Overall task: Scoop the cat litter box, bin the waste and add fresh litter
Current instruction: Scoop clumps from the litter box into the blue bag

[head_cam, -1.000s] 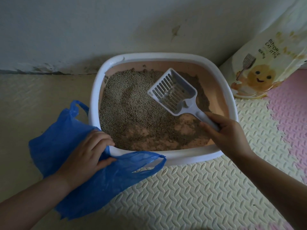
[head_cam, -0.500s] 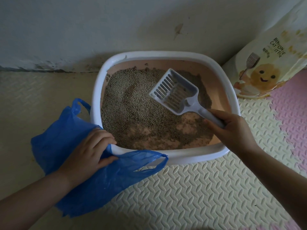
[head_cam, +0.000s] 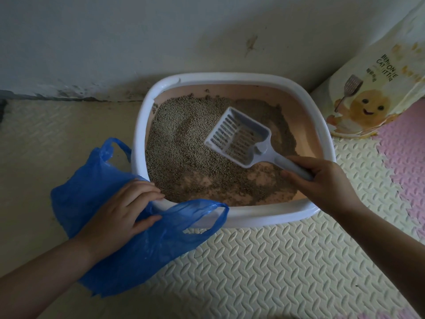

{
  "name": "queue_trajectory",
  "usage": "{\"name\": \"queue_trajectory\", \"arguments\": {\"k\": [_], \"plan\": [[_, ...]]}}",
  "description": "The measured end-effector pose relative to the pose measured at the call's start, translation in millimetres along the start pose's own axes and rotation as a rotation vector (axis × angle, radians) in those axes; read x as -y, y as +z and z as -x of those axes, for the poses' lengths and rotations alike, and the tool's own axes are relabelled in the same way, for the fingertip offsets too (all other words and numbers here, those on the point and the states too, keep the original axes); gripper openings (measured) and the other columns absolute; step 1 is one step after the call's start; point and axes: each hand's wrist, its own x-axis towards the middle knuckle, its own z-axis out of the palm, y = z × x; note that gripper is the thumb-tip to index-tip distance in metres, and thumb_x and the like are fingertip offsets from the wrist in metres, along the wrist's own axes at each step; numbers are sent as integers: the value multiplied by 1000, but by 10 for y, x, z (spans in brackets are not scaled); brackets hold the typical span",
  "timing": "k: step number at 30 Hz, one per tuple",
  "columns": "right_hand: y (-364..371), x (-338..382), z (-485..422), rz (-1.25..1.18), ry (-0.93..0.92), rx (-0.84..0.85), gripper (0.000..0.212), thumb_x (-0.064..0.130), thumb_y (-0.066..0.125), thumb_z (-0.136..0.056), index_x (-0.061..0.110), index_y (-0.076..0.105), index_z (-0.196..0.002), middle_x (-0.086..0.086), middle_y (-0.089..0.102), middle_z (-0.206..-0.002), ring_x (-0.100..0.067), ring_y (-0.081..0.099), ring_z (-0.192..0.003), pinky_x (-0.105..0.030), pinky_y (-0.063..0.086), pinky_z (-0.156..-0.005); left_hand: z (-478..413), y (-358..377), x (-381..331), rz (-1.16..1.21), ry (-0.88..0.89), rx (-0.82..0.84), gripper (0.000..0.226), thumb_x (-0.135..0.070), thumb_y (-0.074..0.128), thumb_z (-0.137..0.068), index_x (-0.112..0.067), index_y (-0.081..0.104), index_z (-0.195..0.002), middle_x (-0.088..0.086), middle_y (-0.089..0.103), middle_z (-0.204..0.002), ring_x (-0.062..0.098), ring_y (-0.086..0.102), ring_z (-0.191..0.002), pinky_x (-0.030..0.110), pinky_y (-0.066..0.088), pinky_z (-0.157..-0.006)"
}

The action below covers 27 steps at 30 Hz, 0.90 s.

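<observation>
Litter sack (head_cam: 381,88) beside litter box (head_cam: 230,77); blue bag (head_cam: 149,254) overlaps its rim.

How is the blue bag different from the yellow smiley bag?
The blue bag is plain and thin; the yellow bag is printed with a smiling face. The blue bag lies crumpled on the floor; the yellow bag stands against the wall. The left hand holds the blue bag; no hand touches the yellow bag. Both sit beside the litter box.

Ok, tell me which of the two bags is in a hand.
The blue plastic bag, by the litter box's near-left corner: the left hand holds it. The cream cat litter bag stands untouched against the wall at right.
</observation>
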Motion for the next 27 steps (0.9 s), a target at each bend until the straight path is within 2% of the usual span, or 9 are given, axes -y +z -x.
{"name": "queue_trajectory", "arguments": {"k": [2, 5, 8, 11, 16, 18, 21, 25, 27], "plan": [[-1, 6, 0, -19, -2, -11, 36, 23, 69, -83, 52, 60, -103, 20, 70, -88, 1, 64, -79, -21, 50, -66, 9, -13, -8, -6, 5, -1, 39, -40, 50, -91, -11, 63, -114, -3, 54, -116, 11, 51, -114, 22, 33, -109], [-6, -25, -16, -9, 0, 0, 31, 27, 70, -81, 45, 62, -105, 16, 71, -87, 0, 64, -77, -25, 51, -67, 19, -37, -11, -7, 16, -11, 39, -41, 50, -92, -11, 64, -112, -2, 54, -116, 11, 51, -114, 21, 34, -108], [-14, -68, -37, -26, 24, 20, 29, 26, 72, -78, 31, 58, -103, 8, 69, -79, 0, 63, -66, -18, 48, -57, 40, -91, -17, -31, 45, -21, 40, -41, 48, -94, -9, 65, -110, 0, 55, -113, 13, 52, -112, 21, 34, -107], [-23, -58, -72, -29, 11, 57, 28, 17, 73, -78, 25, 51, -92, 7, 66, -75, 0, 63, -61, -13, 45, -52, 78, -175, -25, -61, 43, -18, 43, -44, 42, -98, -9, 67, -104, 1, 58, -108, 13, 52, -109, 20, 33, -107], [14, 83, -192, -68, -75, 86, 29, 17, 75, -76, 26, 50, -86, 8, 62, -71, -11, 63, -62, -33, 50, -51, 250, -343, -63, -67, -26, -59, 41, -38, 41, -99, -9, 70, -97, -1, 61, -103, 11, 52, -109, 18, 31, -107], [49, 180, -264, -82, -142, 99, 28, 23, 76, -73, 27, 52, -87, 9, 60, -70, -12, 61, -62, -30, 48, -49, 357, -412, -90, -75, -46, -84, 42, -37, 40, -100, -10, 71, -96, -1, 60, -104, 10, 51, -111, 18, 31, -107], [109, 421, -367, -56, -240, 164, 30, 42, 76, -69, 35, 54, -89, 14, 63, -81, -11, 62, -67, -21, 47, -52, 513, -517, -126, -107, -59, -114, 39, -33, 42, -100, -10, 73, -94, 3, 62, -104, 12, 51, -113, 16, 29, -107], [248, 800, -487, -118, -351, 313, 34, 11, 77, -71, 32, 55, -87, 17, 66, -83, -8, 62, -65, -13, 47, -52, 721, -655, -156, -140, -105, -172, 33, -28, 48, -97, -8, 74, -91, 9, 63, -102, 19, 52, -113, 20, 32, -106], [332, 982, -549, -155, -402, 379, 31, 15, 78, -71, 32, 58, -85, 11, 67, -83, -12, 64, -66, -19, 50, -53, 818, -713, -173, -142, -122, -194, 32, -27, 49, -97, -7, 74, -90, 10, 62, -103, 20, 52, -113, 21, 32, -105]]}}
